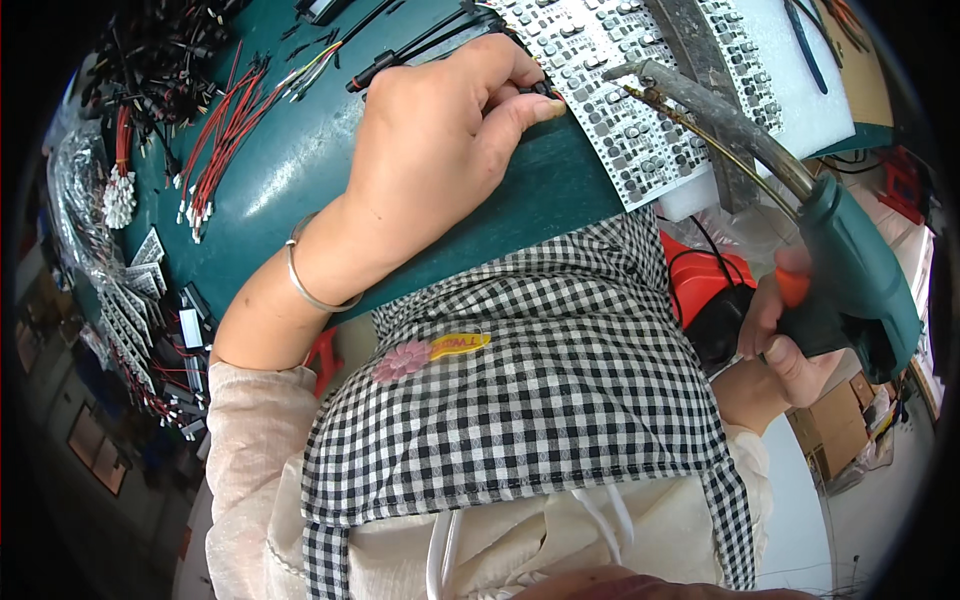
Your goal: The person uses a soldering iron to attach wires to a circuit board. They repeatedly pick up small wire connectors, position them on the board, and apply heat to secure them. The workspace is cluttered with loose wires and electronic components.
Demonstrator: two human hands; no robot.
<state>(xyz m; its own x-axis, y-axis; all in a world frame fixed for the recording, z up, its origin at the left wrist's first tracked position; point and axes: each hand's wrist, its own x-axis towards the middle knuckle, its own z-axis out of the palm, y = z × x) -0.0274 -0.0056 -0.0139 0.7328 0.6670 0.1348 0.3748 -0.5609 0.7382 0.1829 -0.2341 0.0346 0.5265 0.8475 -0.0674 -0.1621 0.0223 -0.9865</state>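
Note:
My left hand [440, 130] is closed in a pinch at the left edge of a white circuit board panel [600, 110] covered with small parts. Between thumb and fingertip shows the short end of a dark wire; the rest is hidden behind the fingers. Black cables [425, 45] lie just beyond that hand. My right hand [785, 350] grips the teal handle of a soldering gun [865, 260], low at the right. Its metal tip and a thin brass-coloured feed tube reach left over the panel. A flat grey metal bar [700, 80] lies across the panel.
Red wires with white connectors [215, 150] lie on the green table [290, 190]. Black cables [150, 50] heap at the far left, above clear plastic bags [75, 190] and small board strips [125, 320]. White foam [810, 110] sits beneath the panel.

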